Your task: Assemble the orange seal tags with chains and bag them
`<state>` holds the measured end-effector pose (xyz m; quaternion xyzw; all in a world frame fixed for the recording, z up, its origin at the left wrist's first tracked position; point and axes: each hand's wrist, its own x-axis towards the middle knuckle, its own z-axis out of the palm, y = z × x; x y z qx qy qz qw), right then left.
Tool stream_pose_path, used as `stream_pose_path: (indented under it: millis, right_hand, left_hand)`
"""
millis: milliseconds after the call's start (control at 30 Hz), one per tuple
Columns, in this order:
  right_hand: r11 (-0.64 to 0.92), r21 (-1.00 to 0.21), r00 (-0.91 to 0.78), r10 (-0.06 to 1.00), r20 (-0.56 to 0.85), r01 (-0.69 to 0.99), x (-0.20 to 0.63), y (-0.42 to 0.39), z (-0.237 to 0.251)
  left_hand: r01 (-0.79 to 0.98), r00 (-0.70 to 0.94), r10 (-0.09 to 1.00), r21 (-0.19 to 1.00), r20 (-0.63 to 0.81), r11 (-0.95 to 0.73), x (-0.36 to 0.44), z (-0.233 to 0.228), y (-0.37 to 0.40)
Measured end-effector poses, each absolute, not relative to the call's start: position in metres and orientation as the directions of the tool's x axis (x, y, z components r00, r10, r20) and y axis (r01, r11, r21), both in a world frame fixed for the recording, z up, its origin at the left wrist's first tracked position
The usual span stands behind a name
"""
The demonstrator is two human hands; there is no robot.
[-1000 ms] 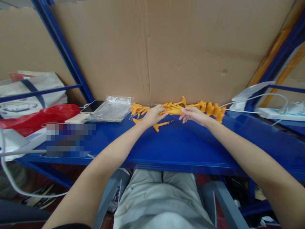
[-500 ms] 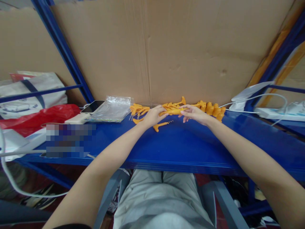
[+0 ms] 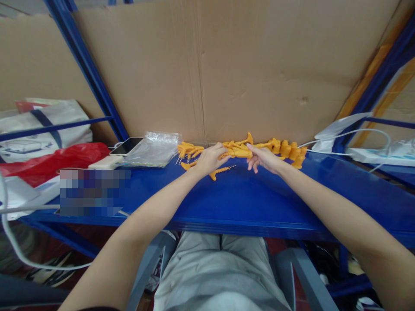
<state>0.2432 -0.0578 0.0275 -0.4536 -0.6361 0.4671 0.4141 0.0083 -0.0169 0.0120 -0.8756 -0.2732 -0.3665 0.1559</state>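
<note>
A thick orange corkscrew (image 3: 240, 153) with a tube-shaped body lies level between my two hands, above the back of the blue table. My left hand (image 3: 210, 160) is closed round its left end, hiding that part. At the right end, the thumb of my right hand (image 3: 264, 159) rests on top and its bent fingers hang below, loosely gripping it. In front of my left hand lies a loose orange corkscrew (image 3: 221, 172) with a ridged shank and a thin metal spiral. More orange handles with metal spirals (image 3: 189, 149) are heaped left of that hand.
Several orange pieces (image 3: 287, 149) line the back right, against the cardboard wall (image 3: 227, 77). Clear plastic bags (image 3: 152, 149), a phone (image 3: 126, 146) and a white box (image 3: 105, 163) lie at left beside a red bag (image 3: 61, 157). White cables (image 3: 343, 152) run at right.
My right hand's thumb has lifted and its fingers have shifted at the corkscrew's right end. The held corkscrew has turned or shifted slightly, and my left hand has moved a little right.
</note>
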Motion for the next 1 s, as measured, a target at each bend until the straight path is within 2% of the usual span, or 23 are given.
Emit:
stream_pose_path:
  millis: [267,367,500,667,767,833,933,1000]
  right_hand:
    - [-0.009,-0.991,-0.274,0.961,-0.046,0.135,0.245,-0.053,0.026]
    - [-0.069,-0.996,-0.307,0.948,-0.082,0.054,0.244,-0.056,0.028]
    - [-0.086,-0.993,-0.307,0.95,-0.057,-0.084,0.243,-0.057,0.031]
    - [0.025,-0.989,-0.11,0.993,0.041,-0.144,0.262,-0.04,0.032]
    - [0.189,-0.979,0.114,0.977,0.18,-0.076,0.284,-0.026,0.026]
    - [0.279,-0.959,0.244,0.927,0.284,0.056,0.299,-0.017,0.018]
    - [0.37,-0.874,0.294,0.837,0.461,0.315,0.314,-0.006,0.003]
    - [0.413,-0.796,0.244,0.799,0.55,0.442,0.318,-0.001,-0.007]
  left_hand:
    - [0.604,0.592,0.386,-0.072,0.708,-0.794,0.008,0.011,-0.013]
    - [0.609,0.595,0.41,-0.054,0.691,-0.791,0.007,0.01,-0.012]
    - [0.601,0.586,0.417,-0.027,0.695,-0.799,0.007,0.01,-0.012]
    - [0.571,0.573,0.401,0.003,0.715,-0.821,0.009,0.011,-0.018]
    - [0.592,0.587,0.443,0.014,0.678,-0.806,0.009,0.011,-0.02]
    - [0.608,0.614,0.48,0.012,0.627,-0.794,0.008,0.01,-0.019]
    - [0.625,0.666,0.523,-0.014,0.532,-0.781,0.009,0.01,-0.017]
    - [0.632,0.685,0.539,-0.031,0.49,-0.774,0.01,0.01,-0.018]
